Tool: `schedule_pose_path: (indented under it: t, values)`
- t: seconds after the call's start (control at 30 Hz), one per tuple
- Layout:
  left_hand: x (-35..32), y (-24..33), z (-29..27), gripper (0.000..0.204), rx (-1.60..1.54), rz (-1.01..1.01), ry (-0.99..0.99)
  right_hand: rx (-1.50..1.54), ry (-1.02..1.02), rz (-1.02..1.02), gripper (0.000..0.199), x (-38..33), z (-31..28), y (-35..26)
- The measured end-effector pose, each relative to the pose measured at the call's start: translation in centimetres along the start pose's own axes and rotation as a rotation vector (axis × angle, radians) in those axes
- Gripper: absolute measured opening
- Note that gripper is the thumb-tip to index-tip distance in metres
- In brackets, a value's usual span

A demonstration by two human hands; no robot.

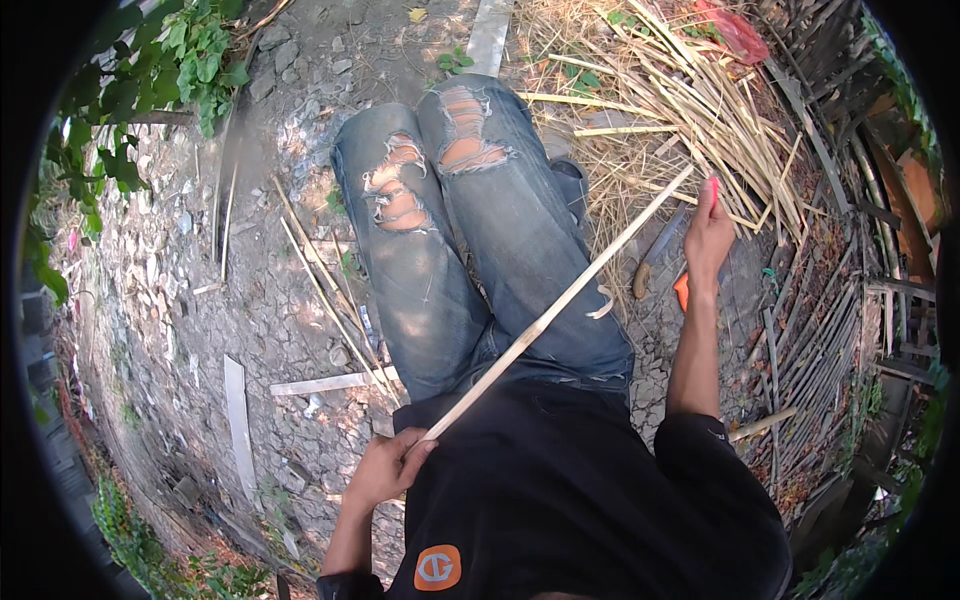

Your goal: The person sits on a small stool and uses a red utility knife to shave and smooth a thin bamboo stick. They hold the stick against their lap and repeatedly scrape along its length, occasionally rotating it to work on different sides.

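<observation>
A long, pale stripped stick (545,315) lies slanted across my lap, rising from lower left to upper right. My left hand (385,470) is closed round its lower end, beside my dark shirt. Close to the stick's far end, my right hand (708,238) is raised with its fingers curled closed. Something red (714,192) shows at its thumb; whether that is a wrap or part of a held thing is unclear. An orange piece (682,292) sticks out beside the wrist. A knife (655,255) with a wooden handle lies on the ground left of this hand.
A heap of peeled sticks (715,120) lies at the far right on straw, with a red bag (735,32) behind. Darker thin sticks (815,375) are stacked at the right. Several loose sticks (325,285) and a flat strip (238,415) lie on cracked soil at the left.
</observation>
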State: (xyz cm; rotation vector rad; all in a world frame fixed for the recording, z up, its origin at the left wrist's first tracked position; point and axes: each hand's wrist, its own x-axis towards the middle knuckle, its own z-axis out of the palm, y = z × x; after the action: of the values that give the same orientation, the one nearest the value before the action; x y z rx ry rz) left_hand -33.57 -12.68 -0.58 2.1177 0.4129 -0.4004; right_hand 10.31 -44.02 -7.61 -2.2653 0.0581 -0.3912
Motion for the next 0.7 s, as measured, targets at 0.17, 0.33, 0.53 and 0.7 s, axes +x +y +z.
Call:
schedule_pose_path:
  t: [0.17, 0.33, 0.53, 0.7]
  values:
    - [2.4, 1.1, 1.0, 0.019, -0.166, -0.041, 0.003, 0.766, 0.119, 0.081, 0.053, 5.2, -8.6, -3.0]
    - [9.8, 4.6, 1.5, 0.019, -0.242, 0.14, 0.182, 0.369, -0.169, -0.401, 0.021, -0.5, -5.2, -8.7]
    - [14.9, 7.1, 1.1, 0.021, -0.262, 0.165, 0.227, 0.215, -0.542, -0.265, 0.03, -6.9, -1.2, -9.9]
    - [17.0, 8.1, 1.2, 0.023, -0.312, 0.159, 0.136, 0.162, -0.709, -0.282, 0.037, -9.4, -0.7, -9.8]
